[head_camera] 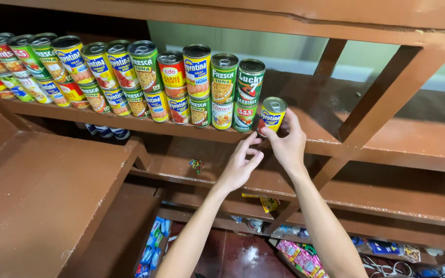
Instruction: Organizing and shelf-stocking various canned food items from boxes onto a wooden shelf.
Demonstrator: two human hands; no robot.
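My right hand [288,146] is gripping a small blue-and-yellow can [272,116] at the shelf [387,139] front edge; my left hand [240,164], open, is steadying below. Nudging it could be toppling the neighbouring stacked cans [247,95].

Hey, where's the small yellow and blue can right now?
In the head view, the small can stands at the right end of the can row on the brown shelf, held by the right hand.

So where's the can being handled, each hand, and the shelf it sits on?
small can [272,115], head view, on its yellow-and-blue label.
right hand [287,146], head view, on its back.
left hand [240,166], head view, on its back.
brown shelf [387,141], head view, on a bare board.
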